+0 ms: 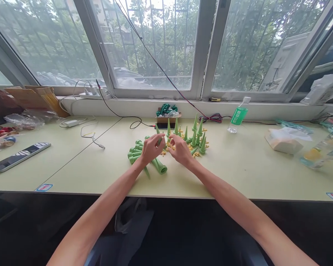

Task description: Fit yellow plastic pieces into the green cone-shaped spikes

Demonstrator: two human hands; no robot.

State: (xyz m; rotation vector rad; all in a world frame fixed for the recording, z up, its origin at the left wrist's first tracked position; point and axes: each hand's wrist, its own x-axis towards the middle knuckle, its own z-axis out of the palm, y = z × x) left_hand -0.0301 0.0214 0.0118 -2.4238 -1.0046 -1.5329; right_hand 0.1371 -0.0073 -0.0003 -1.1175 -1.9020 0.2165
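My left hand (152,147) is closed around a green cone, whose tip shows above the fingers, in the middle of the table. Just to its right, my right hand (180,148) has thumb and fingers pinched together near some small yellow pieces; what it holds is too small to make out. Several green cones (202,146) stand upright behind and right of my right hand, with yellow pieces (196,154) among them. Green tubes (134,155) lie in a bunch beside and under my left hand. One larger green tube (160,167) points toward the front edge.
A small box (169,119) with green and clear wrapping stands behind the cones. A bottle (238,115) is at the back right, near a tissue pack (288,140) and another bottle (322,150). On the left are a white cable (93,137) and a flat dark device (19,157).
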